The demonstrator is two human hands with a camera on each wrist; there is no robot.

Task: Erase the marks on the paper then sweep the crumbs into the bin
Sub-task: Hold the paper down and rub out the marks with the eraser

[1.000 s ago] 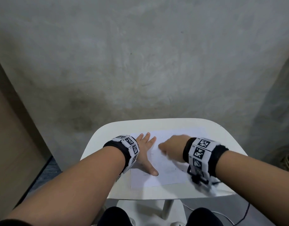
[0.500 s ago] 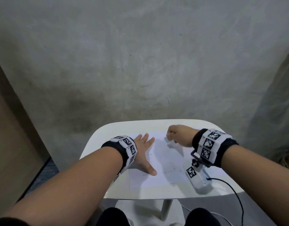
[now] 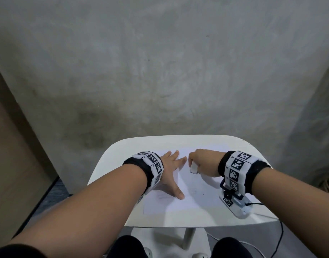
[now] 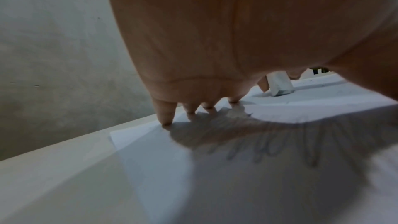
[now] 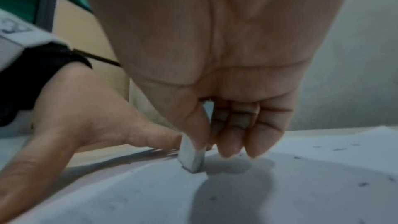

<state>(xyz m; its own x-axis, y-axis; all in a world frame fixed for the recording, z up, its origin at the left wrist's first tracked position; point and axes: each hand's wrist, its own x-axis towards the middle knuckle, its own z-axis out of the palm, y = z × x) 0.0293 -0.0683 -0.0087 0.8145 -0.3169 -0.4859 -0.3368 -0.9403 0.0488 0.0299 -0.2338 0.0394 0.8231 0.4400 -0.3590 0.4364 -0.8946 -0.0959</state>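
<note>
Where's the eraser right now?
The eraser is pinched in the right hand, its lower end on the paper toward the far side of the table, just right of the left hand's fingertips in the head view.

Your paper (image 3: 187, 200) lies on the table (image 3: 111, 164), which stands before the wall (image 3: 160, 71). Your left hand (image 3: 171, 170) rests flat on the paper's left part. Just to its right, your right hand (image 3: 202, 162) sets the eraser (image 3: 193, 168) on the paper's far part. Crumbs (image 5: 364, 184) lie on the paper near the eraser.
</note>
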